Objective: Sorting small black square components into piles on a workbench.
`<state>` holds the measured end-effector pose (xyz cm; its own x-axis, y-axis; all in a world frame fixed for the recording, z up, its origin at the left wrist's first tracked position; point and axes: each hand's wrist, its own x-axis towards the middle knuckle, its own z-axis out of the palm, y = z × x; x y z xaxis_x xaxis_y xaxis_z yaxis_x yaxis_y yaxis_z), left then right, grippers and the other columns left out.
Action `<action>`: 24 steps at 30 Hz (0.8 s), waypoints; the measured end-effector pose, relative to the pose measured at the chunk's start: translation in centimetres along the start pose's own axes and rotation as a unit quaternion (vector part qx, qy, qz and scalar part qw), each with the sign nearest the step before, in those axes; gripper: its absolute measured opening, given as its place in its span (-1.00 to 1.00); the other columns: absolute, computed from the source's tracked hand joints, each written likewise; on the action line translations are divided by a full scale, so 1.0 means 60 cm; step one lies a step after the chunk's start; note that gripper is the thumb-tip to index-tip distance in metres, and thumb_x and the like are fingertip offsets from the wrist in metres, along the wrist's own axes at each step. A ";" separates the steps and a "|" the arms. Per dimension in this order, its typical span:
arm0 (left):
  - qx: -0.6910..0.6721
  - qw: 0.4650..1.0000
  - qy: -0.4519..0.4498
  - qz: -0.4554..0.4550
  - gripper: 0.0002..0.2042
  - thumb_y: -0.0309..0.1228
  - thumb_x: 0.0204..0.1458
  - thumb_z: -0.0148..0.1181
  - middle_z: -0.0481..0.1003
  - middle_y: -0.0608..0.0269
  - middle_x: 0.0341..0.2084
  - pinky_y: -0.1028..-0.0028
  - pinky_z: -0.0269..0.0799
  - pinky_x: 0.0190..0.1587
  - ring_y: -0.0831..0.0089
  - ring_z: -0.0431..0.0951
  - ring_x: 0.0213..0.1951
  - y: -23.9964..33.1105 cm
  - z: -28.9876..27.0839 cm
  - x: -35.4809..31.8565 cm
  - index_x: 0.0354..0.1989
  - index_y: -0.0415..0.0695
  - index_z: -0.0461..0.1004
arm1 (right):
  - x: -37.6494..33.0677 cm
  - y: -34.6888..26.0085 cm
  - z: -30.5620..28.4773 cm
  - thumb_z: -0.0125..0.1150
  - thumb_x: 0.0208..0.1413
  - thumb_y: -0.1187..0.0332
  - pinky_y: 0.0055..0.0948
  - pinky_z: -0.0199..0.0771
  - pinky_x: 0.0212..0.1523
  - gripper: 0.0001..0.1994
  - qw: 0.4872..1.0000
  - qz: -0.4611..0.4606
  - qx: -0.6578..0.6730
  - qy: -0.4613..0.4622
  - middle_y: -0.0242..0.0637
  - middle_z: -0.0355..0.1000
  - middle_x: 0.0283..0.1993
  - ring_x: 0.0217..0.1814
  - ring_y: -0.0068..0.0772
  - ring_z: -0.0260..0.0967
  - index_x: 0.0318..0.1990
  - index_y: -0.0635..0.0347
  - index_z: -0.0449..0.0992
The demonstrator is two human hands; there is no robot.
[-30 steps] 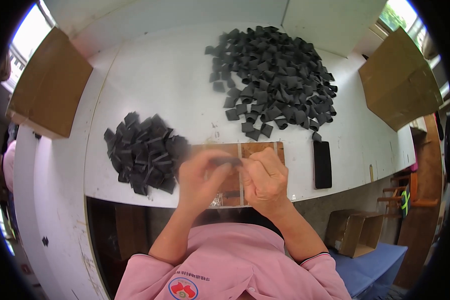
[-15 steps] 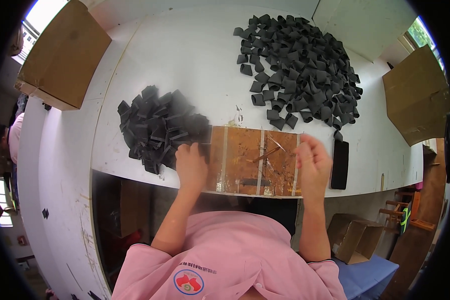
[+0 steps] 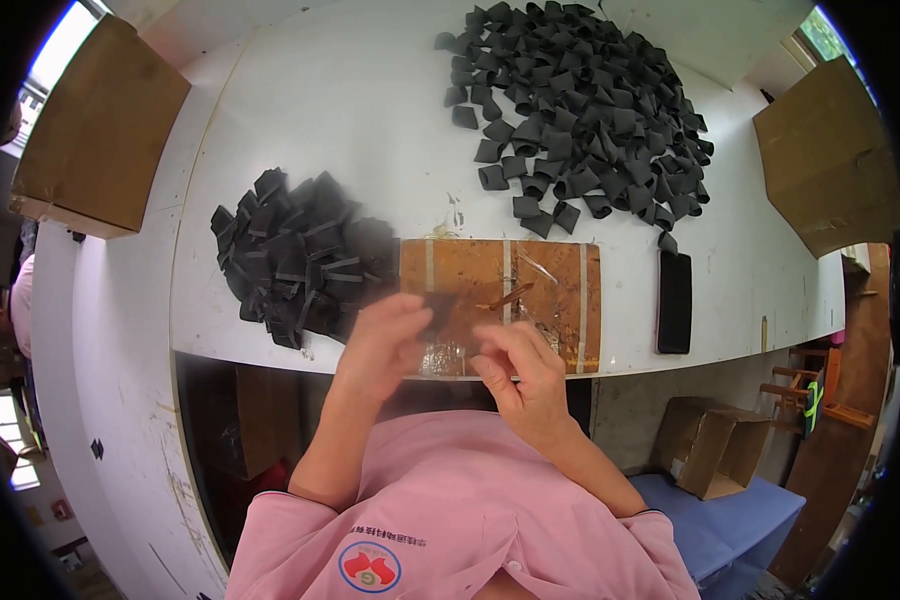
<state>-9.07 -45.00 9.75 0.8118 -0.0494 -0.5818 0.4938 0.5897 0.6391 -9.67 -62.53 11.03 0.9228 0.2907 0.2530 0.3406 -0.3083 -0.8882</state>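
My left hand [image 3: 382,340] is closed, pinching a small flat black piece [image 3: 438,308] that looks like foam or fabric; motion blurs both. Facing it, my right hand [image 3: 526,378] has bent fingers with a gap between thumb and forefinger, and nothing shows in them. Both hands are over the near part of a brown board [image 3: 560,300] marked with pale strips. On the board lies a thin brown stick-like thing [image 3: 510,297]. Left of the board is a heap of flat black pieces [image 3: 290,260]. Farther off to the right spreads a large pile of black pieces curled into loops [image 3: 590,110].
A black phone [image 3: 674,303] lies right of the board on the white table [image 3: 370,110]. Cardboard boxes stand at the far left [image 3: 110,130] and far right [image 3: 820,160]. Below the table at right, an open carton [image 3: 712,448] rests on a blue surface [image 3: 730,520]. Another person's pink sleeve [image 3: 22,305] shows at left.
My right hand has come leftward and nearer from the board's right edge. My left hand has moved right off the heap, with a black piece in its fingers. The view has shifted slightly.
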 end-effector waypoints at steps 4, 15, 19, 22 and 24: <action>-0.109 0.971 -0.151 -0.150 -0.92 -0.53 -0.01 0.00 0.39 0.24 -0.61 0.76 -0.08 -0.76 0.74 0.06 -0.78 -0.031 0.025 -0.016 -0.35 -0.24 0.38 | 0.002 0.006 -0.007 0.14 -0.05 0.44 -0.57 0.36 -0.38 -0.75 0.989 0.055 0.134 0.003 -0.16 0.22 -0.15 -0.40 -0.43 0.33 -0.18 0.28 0.38; 0.107 0.984 -0.115 0.086 -0.85 -0.44 -0.07 0.12 0.44 0.32 -0.57 0.76 0.15 -0.64 0.73 0.32 -0.64 -0.031 0.083 -0.046 -0.35 -0.24 0.41 | -0.007 0.037 -0.051 0.07 0.04 0.41 -0.62 0.33 -0.34 -0.87 0.852 0.257 0.456 -0.019 -0.36 0.37 -0.37 -0.37 -0.61 0.29 -0.36 0.32 0.42; 0.107 0.984 -0.127 0.064 -0.88 -0.46 -0.09 0.15 0.43 0.34 -0.59 0.76 0.16 -0.64 0.73 0.32 -0.64 -0.034 0.078 -0.038 -0.39 -0.24 0.42 | -0.011 0.042 -0.053 0.09 0.03 0.42 -0.63 0.33 -0.38 -0.90 0.828 0.290 0.479 -0.039 -0.39 0.38 -0.44 -0.40 -0.64 0.30 -0.38 0.28 0.42; 0.108 0.983 -0.146 0.042 -0.91 -0.50 -0.10 0.15 0.43 0.35 -0.61 0.76 0.16 -0.64 0.72 0.31 -0.66 -0.036 0.071 -0.032 -0.41 -0.24 0.42 | -0.009 0.045 -0.052 0.10 0.03 0.41 -0.63 0.32 -0.41 -0.90 0.812 0.295 0.501 -0.052 -0.42 0.38 -0.47 -0.44 -0.65 0.29 -0.38 0.26 0.42; 0.140 0.977 -0.156 0.040 -0.93 -0.52 -0.08 0.14 0.42 0.37 -0.61 0.76 0.16 -0.63 0.74 0.30 -0.65 -0.036 0.068 -0.030 -0.43 -0.23 0.42 | -0.003 0.029 -0.050 0.13 0.00 0.38 -0.62 0.28 -0.43 -0.87 0.870 0.293 0.394 -0.044 -0.44 0.36 -0.47 -0.45 -0.64 0.26 -0.39 0.28 0.42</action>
<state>-10.34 -49.45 11.45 0.8856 -0.2800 -0.3705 0.4548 0.3611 0.8141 -8.73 -65.85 10.60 0.8671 0.3726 -0.3306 -0.4447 0.2797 -0.8509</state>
